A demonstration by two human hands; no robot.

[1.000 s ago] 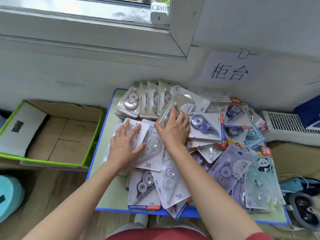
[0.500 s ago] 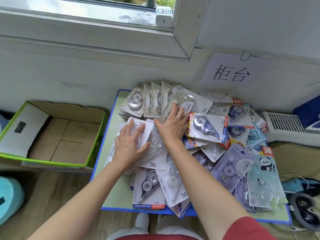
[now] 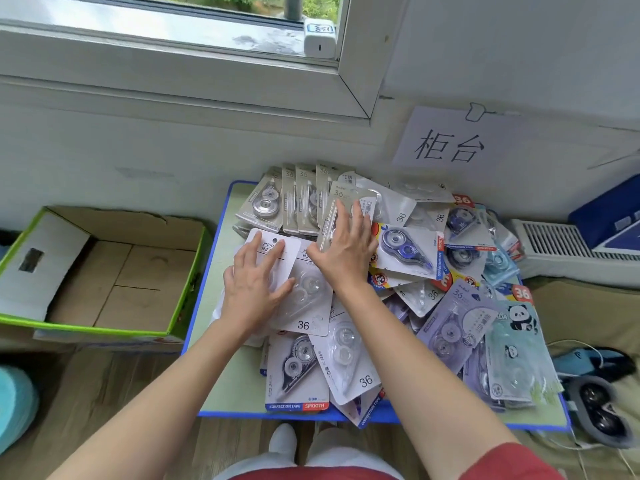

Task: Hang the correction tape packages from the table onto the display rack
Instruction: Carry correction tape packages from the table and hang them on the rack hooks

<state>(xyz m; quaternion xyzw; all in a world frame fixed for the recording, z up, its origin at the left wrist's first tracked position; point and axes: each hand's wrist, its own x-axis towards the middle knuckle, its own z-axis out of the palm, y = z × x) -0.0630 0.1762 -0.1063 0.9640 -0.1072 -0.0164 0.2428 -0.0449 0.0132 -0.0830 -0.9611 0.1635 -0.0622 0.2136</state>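
Cardboard box (image 3: 104, 271): stands open on the floor, just beside the worktop's left edge.
Worktop (image 3: 228, 375): pale green with a blue rim, most of it buried under correction tape packages. The display rack is not in view.
Left grip (image 3: 252, 289): released, with the fingers spread flat and pressing on the white package (image 3: 289, 245). It has stayed on this card over the last second.
White package: flat on the heap near the worktop's left side. It is a white backing card with a hang hole at the top, a clear blister showing two reels, and "36" printed low down.
Right grip (image 3: 343, 254): released, with straight fingers laid on the grey package (image 3: 346, 195) and the thumb along its lower left edge. The fingers have crept a little higher up the card since a second ago.
Grey package: tilted, leaning against the standing row (image 3: 294, 199) of similar grey cards at the back. It has not been lifted.
Meaning for the task: probably sorting or choosing is under way. Nothing has left the worktop, so hanging has hardly begun.
Loose pile (image 3: 460, 327): overlapping cards in lilac, blue and panda print, slippery-looking plastic fronts, some overhanging the front rim.
Paper sign (image 3: 450, 143): on the wall above the pile.
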